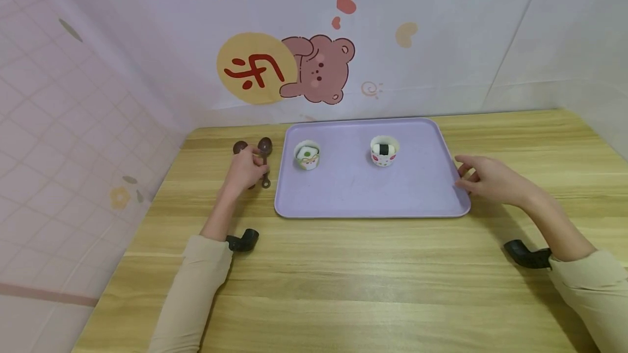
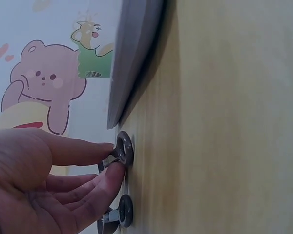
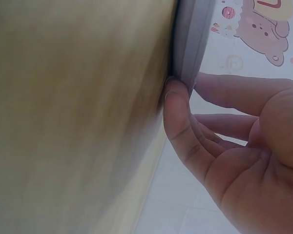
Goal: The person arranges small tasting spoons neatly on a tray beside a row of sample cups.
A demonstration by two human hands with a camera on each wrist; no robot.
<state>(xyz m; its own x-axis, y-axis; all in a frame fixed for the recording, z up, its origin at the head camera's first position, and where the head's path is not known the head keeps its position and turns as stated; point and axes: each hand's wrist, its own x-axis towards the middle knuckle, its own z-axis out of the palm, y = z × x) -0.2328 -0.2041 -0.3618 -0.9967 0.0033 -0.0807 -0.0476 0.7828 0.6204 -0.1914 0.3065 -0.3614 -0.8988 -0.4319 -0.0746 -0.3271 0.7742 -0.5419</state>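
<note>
In the head view, a lilac tray (image 1: 338,195) lies on the wooden table and holds two paper cups. The left cup (image 1: 309,164) contains a white piece with a green dot; the right cup (image 1: 383,160) has a white piece with a black band. My left hand (image 1: 241,172) pinches the handle of a dark brown spoon (image 1: 265,146), close to the handle's end ring (image 2: 125,148). A second brown spoon (image 1: 240,147) lies to its left, partly hidden by the hand. At the tray's right edge, my right hand (image 1: 490,178) grips the rim (image 3: 191,44) between thumb and fingers.
Behind the table hangs a pale sheet with a printed bear (image 1: 324,70) and red lettering. Another pale printed sheet (image 1: 64,151) stands along the left side. Black wrist mounts (image 1: 243,240) jut inward from both wrists, low over the wooden tabletop (image 1: 363,277).
</note>
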